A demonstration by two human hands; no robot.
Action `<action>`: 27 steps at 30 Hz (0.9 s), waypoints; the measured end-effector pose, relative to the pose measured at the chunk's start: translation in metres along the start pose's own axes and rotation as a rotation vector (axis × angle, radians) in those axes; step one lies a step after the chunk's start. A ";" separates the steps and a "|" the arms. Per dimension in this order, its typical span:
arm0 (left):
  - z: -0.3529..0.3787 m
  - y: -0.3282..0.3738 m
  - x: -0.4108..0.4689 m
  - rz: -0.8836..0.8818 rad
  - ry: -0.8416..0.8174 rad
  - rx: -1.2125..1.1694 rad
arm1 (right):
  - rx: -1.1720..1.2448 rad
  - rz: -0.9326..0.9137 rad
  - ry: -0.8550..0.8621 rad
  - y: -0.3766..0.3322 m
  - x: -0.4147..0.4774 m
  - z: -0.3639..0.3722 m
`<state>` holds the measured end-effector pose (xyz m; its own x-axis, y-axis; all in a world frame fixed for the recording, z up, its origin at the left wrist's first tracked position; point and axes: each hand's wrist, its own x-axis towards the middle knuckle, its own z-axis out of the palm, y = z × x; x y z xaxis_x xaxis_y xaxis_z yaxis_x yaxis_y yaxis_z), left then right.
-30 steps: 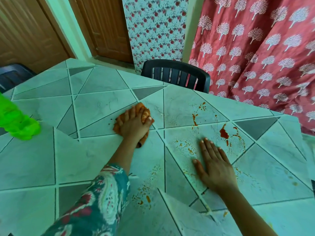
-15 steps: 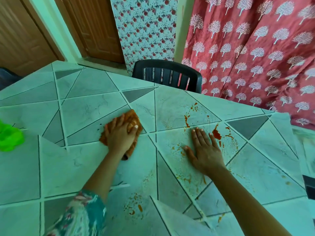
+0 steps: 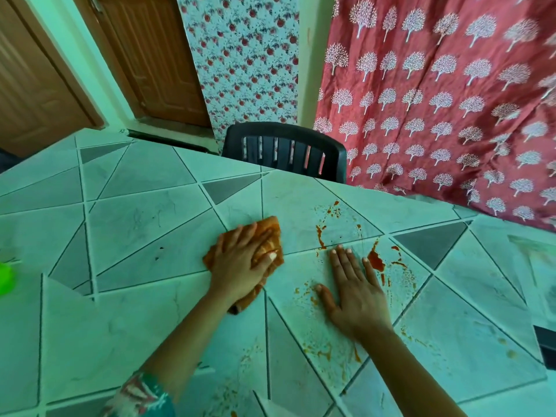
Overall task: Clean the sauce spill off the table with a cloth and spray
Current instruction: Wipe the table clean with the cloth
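Cloth (image 3: 270,233) under the flat left hand (image 3: 240,266) has slid right toward the sauce (image 3: 375,260), still unwiped beside the flat right hand (image 3: 355,290).

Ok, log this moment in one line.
left hand presses crumpled orange cloth | right hand flat on pale tile-patterned table | red sauce spill beside right hand, unwiped
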<state>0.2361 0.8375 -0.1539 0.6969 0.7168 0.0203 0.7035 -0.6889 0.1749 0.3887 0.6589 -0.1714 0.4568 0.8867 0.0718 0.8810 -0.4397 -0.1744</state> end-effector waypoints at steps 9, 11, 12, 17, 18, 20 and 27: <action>-0.007 0.005 0.116 -0.310 -0.044 0.000 | -0.030 0.014 -0.007 0.001 0.000 0.002; -0.004 0.044 0.116 -0.144 -0.098 0.031 | -0.008 -0.027 0.014 0.002 0.000 0.001; -0.002 0.061 0.106 -0.066 -0.109 0.045 | -0.017 -0.041 0.021 0.002 -0.001 0.000; 0.007 0.053 0.041 0.161 -0.107 0.076 | 0.053 0.059 0.116 0.024 0.003 -0.012; 0.006 0.039 0.038 0.132 -0.082 0.059 | 0.082 0.103 0.129 0.038 0.006 -0.016; 0.003 0.012 0.049 0.004 -0.035 0.031 | 0.079 0.197 0.141 0.069 0.012 -0.025; -0.005 0.016 0.149 -0.271 -0.088 0.022 | 0.007 0.392 0.016 0.114 0.020 -0.020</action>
<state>0.3502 0.9336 -0.1431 0.4920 0.8636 -0.1103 0.8679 -0.4765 0.1406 0.5007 0.6242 -0.1706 0.7602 0.6495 0.0134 0.6387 -0.7434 -0.1985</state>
